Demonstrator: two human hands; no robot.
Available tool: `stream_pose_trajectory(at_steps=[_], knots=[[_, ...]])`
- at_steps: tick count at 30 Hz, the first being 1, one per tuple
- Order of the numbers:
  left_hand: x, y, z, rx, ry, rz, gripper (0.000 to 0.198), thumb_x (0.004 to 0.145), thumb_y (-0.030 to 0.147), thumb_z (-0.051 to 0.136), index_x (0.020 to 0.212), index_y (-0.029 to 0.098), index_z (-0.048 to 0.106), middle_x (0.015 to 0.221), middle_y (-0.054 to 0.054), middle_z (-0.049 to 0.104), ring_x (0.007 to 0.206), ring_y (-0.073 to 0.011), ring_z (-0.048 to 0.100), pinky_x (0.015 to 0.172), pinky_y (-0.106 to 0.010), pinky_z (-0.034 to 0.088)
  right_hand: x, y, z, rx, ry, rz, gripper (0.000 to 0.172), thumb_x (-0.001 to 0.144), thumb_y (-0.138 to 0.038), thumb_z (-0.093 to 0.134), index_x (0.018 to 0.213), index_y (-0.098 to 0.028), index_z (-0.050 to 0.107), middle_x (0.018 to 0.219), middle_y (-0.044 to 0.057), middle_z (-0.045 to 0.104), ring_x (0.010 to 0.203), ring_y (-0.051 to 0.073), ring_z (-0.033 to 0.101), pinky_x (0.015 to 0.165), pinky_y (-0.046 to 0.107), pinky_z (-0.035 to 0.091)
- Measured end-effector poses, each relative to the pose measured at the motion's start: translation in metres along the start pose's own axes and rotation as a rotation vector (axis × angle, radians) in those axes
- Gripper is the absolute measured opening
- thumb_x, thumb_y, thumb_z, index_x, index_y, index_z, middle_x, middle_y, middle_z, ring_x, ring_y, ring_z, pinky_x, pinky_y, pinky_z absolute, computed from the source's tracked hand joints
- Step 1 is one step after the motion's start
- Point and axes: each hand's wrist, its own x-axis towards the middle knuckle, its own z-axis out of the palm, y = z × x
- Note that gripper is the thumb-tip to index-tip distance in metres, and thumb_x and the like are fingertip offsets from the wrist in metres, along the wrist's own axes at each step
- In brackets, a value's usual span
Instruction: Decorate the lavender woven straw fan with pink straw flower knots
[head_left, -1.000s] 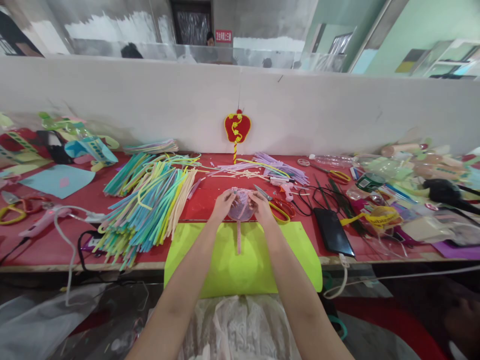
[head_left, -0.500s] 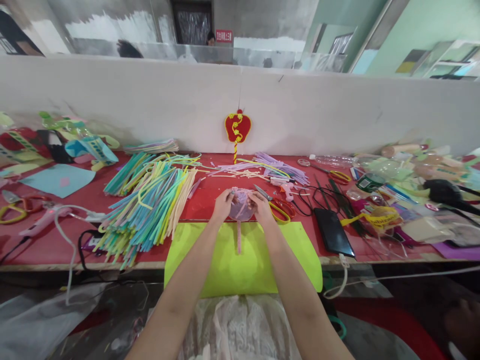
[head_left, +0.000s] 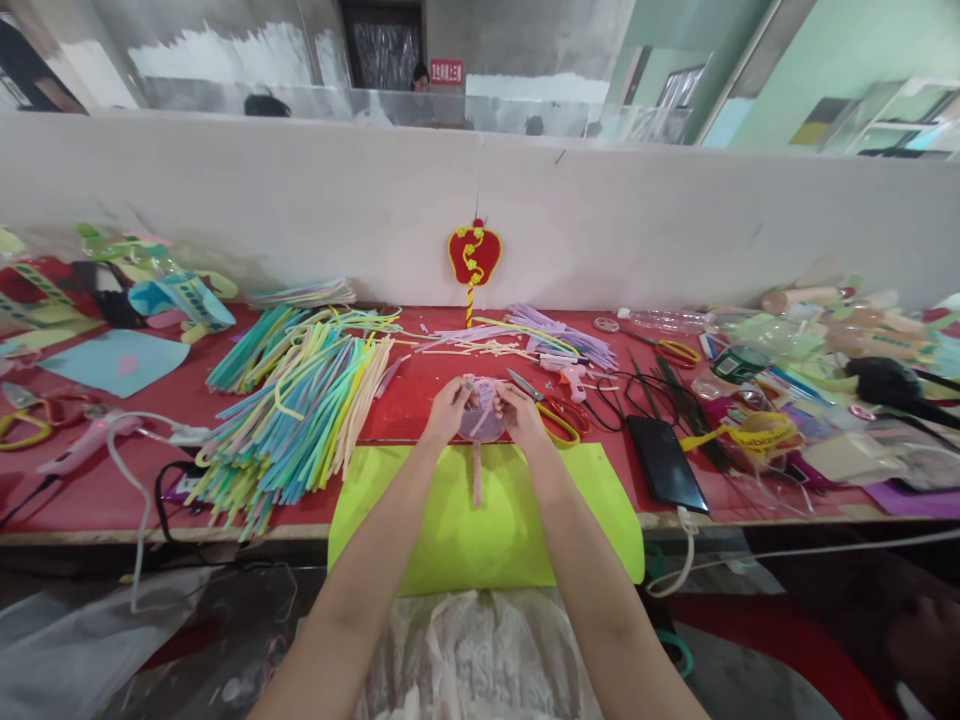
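The white cloth (head_left: 480,655) over the person's lap lies nearest, with a lime sheet (head_left: 480,560) just beyond it, resting on the table (head_left: 405,405) and hanging over its front edge. Above the sheet's far edge, between both hands, is the lilac piece (head_left: 481,428), round, its fuzzy stem (head_left: 478,480) pointing toward the body. The left hand (head_left: 450,408) grasps its left side with bent fingers; the right hand (head_left: 519,408) is closed on its right side, though whether those fingertips pinch the disc or the strip across it is too small to tell.

Just beside the right hand lie scissors (head_left: 545,404), with a phone (head_left: 666,465) farther right. Left of the hands spreads a heap of coloured stems (head_left: 300,400); beyond its left side are a pink tool (head_left: 86,446) and a pale blue sheet (head_left: 90,365).

Farther back, a glue gun (head_left: 574,381) lies near the lilac stems (head_left: 574,338). A red ornament (head_left: 486,258) with yellow trim stands against the white partition (head_left: 300,210). Over the partition's top show dark-haired heads and a red sign (head_left: 447,71).
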Motion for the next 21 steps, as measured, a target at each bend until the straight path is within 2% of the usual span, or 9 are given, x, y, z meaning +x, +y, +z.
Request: stream_pose_trajectory(at_steps=[3,8,11,15,18,21], knots=[[0.000,-0.003,0.000,-0.008,0.015,-0.002,0.037,0.083,0.051,0.046,0.070,0.017,0.052,0.063,-0.001,0.059,0.059,-0.0106,0.054,0.061,-0.023,0.045,-0.001,0.000,0.001,0.000,-0.004,0.006,0.023,0.063,-0.034,0.074,0.067,-0.019,0.057,0.055,-0.005,0.052,0.047,0.006,0.046,0.042,0.018,0.038],[0.004,-0.014,0.001,-0.164,0.088,-0.142,0.040,0.085,0.050,0.039,0.088,0.016,0.059,0.080,-0.007,0.066,0.070,-0.0146,0.062,0.067,-0.028,0.050,0.000,0.000,0.002,-0.007,0.074,-0.066,0.022,0.064,-0.035,0.072,0.071,-0.021,0.058,0.061,-0.004,0.059,0.053,0.009,0.053,0.046,0.021,0.043],[0.005,-0.018,0.002,-0.187,0.065,-0.166,0.036,0.081,0.047,0.050,0.095,0.016,0.061,0.091,-0.008,0.068,0.075,-0.0165,0.064,0.068,-0.030,0.051,0.001,0.000,0.002,0.032,0.123,-0.095,0.023,0.062,-0.035,0.073,0.075,-0.023,0.058,0.070,-0.002,0.066,0.061,0.012,0.060,0.051,0.023,0.047],[0.005,-0.019,0.004,-0.331,0.023,-0.248,0.048,0.081,0.054,0.046,0.102,0.014,0.059,0.091,-0.011,0.069,0.072,-0.0180,0.065,0.066,-0.032,0.052,0.001,-0.002,0.003,0.084,0.158,-0.166,0.025,0.062,-0.035,0.074,0.079,-0.025,0.059,0.079,-0.001,0.068,0.070,0.014,0.064,0.053,0.024,0.049],[0.003,-0.018,0.007,-0.343,-0.003,-0.229,0.046,0.075,0.050,0.058,0.104,0.014,0.059,0.093,-0.010,0.069,0.076,-0.0179,0.065,0.068,-0.030,0.052,0.000,-0.001,0.003,0.080,0.160,-0.208,0.025,0.062,-0.035,0.074,0.080,-0.026,0.059,0.086,-0.002,0.067,0.075,0.014,0.064,0.055,0.024,0.049],[0.002,-0.017,0.009,-0.231,-0.026,-0.169,0.037,0.070,0.041,0.065,0.097,0.016,0.064,0.100,-0.009,0.067,0.082,-0.0176,0.064,0.068,-0.028,0.052,0.000,0.003,0.005,-0.009,0.152,-0.214,0.024,0.061,-0.035,0.074,0.078,-0.025,0.061,0.087,-0.003,0.067,0.077,0.014,0.062,0.059,0.024,0.049]])
